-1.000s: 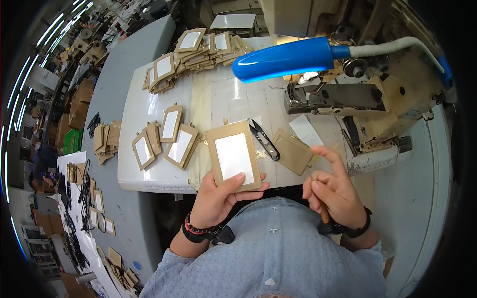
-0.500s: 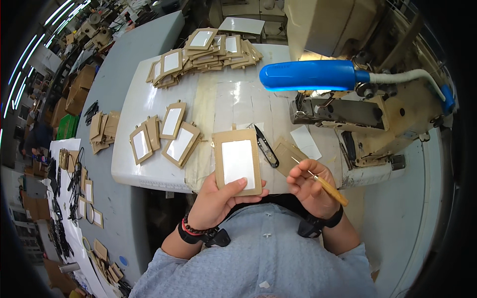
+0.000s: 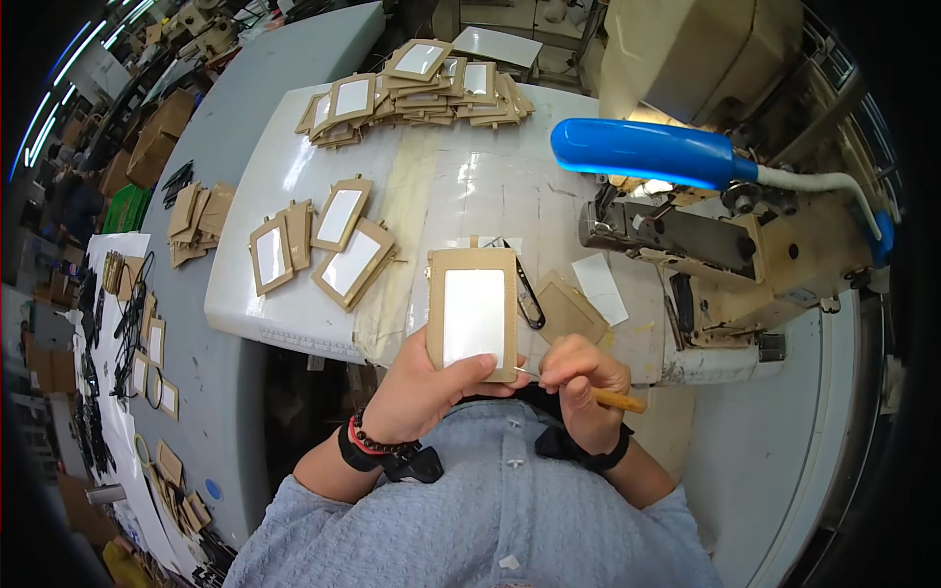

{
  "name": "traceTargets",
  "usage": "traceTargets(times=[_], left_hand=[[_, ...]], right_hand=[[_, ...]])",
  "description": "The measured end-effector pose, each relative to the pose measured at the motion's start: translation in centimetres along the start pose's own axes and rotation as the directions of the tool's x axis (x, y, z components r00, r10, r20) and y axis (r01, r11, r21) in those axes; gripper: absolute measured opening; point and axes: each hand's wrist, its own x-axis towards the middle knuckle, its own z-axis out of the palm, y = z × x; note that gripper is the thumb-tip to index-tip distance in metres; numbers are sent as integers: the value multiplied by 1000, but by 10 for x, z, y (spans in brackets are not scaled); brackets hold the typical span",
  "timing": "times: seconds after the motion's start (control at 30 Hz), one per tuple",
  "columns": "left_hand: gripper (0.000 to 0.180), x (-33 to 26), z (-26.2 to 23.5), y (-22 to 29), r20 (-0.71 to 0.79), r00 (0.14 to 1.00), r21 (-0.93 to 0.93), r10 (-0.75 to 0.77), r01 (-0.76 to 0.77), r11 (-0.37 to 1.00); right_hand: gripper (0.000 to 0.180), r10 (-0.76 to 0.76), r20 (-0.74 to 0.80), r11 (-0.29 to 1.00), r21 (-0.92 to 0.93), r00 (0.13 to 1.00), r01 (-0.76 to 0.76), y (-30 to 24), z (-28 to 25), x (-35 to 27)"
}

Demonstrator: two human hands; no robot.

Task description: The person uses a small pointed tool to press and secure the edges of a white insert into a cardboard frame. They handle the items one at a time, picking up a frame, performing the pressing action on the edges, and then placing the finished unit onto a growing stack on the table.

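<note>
My left hand (image 3: 404, 394) grips the lower end of a tan card holder (image 3: 472, 309) with a clear window, thumb on its front and fingers behind. The holder stands upright, tab at the top. In my closed right hand (image 3: 592, 380) is a wooden-handled awl (image 3: 621, 401). Its thin metal tip points left and reaches the holder's lower right edge; whether it enters the material I cannot tell. Just beyond, black thread snips (image 3: 531, 302) lie partly behind the holder. Beside them is a flat tan piece (image 3: 569, 310) and a white sheet (image 3: 601, 286).
Several finished-looking holders (image 3: 343, 218) lie left on the white table (image 3: 294, 333), and a big pile (image 3: 421, 83) at the back. A sewing machine (image 3: 774, 260) with a blue lamp (image 3: 642, 152) stands right. More tan pieces (image 3: 196, 225) sit on the grey table at left.
My right hand has moved left and down, bringing the awl's tip from pointing up and away to the holder's lower edge. The left hand keeps its hold; the view has shifted slightly.
</note>
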Motion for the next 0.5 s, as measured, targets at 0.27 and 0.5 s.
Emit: traceTargets(times=[0.27,0.5], left_hand=[[40,0,-3,-2,-10,1000,30,9,-9,1000],[43,-1,-5,-2,10,1000,-25,-5,5,1000]], right_hand=[[26,16,-8,996,-89,1000,-17,-3,7,2],[32,-5,97,1000,-10,995,6,8,-2,4]])
